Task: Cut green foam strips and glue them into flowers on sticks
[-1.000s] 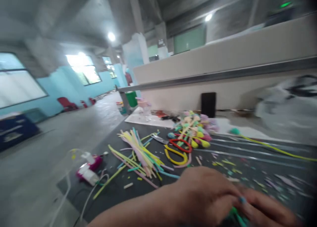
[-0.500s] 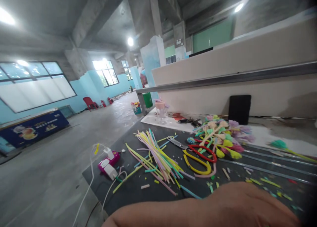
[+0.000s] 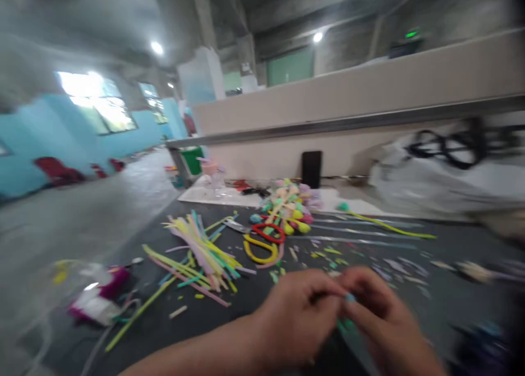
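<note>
Both hands meet low in the picture, just above the dark table. My left hand is closed, thumb and forefinger pinching at a small blue-green piece, apparently pipe cleaner. From the other side my right hand grips the same piece with curled fingers. Below them a green strip hangs, blurred and partly hidden by the fingers. Beyond the hands lie scissors with red and yellow handles. To the left is a loose pile of coloured pipe cleaners. A bunch of fuzzy flowers rests behind the scissors.
Several clear rods and a yellow stem with a green tip lie to the right. A black phone leans on the partition. A white bag stands back right. A magenta power adapter with cables sits at the left edge.
The view has swung right, so the table things appear further left. Both hands now show together, pinching a blue-green piece; before, only a forearm and part of a hand were visible.
</note>
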A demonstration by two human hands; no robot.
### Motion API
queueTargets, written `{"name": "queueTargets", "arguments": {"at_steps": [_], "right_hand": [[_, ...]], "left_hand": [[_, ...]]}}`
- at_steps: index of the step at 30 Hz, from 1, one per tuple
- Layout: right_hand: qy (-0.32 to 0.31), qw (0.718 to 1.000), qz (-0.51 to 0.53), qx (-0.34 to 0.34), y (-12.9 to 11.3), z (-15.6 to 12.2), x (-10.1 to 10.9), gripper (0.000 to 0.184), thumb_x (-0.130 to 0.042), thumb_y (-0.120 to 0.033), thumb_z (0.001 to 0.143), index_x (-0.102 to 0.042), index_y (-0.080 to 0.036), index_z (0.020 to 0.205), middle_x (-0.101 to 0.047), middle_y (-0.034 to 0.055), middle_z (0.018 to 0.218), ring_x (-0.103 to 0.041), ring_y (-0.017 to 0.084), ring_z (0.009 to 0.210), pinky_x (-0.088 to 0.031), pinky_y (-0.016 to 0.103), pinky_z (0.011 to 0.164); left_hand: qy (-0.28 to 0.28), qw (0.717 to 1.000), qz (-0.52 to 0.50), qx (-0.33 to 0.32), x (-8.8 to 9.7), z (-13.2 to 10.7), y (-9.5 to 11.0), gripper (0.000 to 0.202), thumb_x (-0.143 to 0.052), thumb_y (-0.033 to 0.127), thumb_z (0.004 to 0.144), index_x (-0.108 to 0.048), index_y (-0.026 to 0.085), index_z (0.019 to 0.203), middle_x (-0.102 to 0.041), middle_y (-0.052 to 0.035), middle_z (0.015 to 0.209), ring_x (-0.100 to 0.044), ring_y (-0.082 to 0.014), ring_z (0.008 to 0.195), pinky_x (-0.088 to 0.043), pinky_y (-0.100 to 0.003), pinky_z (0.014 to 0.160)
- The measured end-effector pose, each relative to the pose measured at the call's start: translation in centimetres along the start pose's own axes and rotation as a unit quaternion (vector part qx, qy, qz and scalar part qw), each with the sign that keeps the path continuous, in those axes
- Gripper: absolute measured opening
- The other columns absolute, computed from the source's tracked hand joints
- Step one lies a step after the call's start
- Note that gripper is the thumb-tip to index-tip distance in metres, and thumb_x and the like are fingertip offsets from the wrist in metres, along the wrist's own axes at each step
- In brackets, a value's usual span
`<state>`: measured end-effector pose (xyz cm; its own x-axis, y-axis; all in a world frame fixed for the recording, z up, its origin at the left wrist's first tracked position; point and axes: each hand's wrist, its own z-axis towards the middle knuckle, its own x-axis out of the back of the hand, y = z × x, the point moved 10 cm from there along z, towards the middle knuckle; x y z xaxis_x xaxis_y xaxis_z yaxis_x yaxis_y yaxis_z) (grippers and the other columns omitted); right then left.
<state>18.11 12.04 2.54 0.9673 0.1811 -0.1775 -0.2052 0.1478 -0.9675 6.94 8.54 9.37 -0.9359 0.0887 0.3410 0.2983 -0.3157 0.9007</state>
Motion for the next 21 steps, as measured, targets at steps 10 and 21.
{"name": "queueTargets", "arguments": {"at_steps": [10,21], "right_hand": [[-0.022,0.918,-0.253,0.306,-7.9,-2.7,-2.9,0.017,-0.056,-0.009,0.077,-0.062,-0.023,0.085,-0.065,0.0012,0.075,-0.059,0.015,0.074,-0.045,0.029,0.069],[0.009,0.893,-0.367,0.261,-6.5,-2.1,-2.7,0.01,-0.05,-0.015,0.081,-0.054,-0.02,0.074,-0.06,0.0005,0.069,-0.054,0.015,0.068,-0.036,0.03,0.067]], "left_hand": [[-0.039,0.985,0.145,0.082,0.4,0.0,-1.6,0.024,-0.041,0.023,0.08,-0.051,0.016,0.059,-0.045,0.0038,0.056,-0.042,-0.0098,0.056,-0.031,-0.02,0.053],[-0.055,0.979,0.14,0.139,0.3,0.3,-3.1,0.017,-0.047,0.027,0.074,-0.06,0.016,0.068,-0.054,0.0028,0.06,-0.047,-0.0114,0.059,-0.035,-0.02,0.055]]}}
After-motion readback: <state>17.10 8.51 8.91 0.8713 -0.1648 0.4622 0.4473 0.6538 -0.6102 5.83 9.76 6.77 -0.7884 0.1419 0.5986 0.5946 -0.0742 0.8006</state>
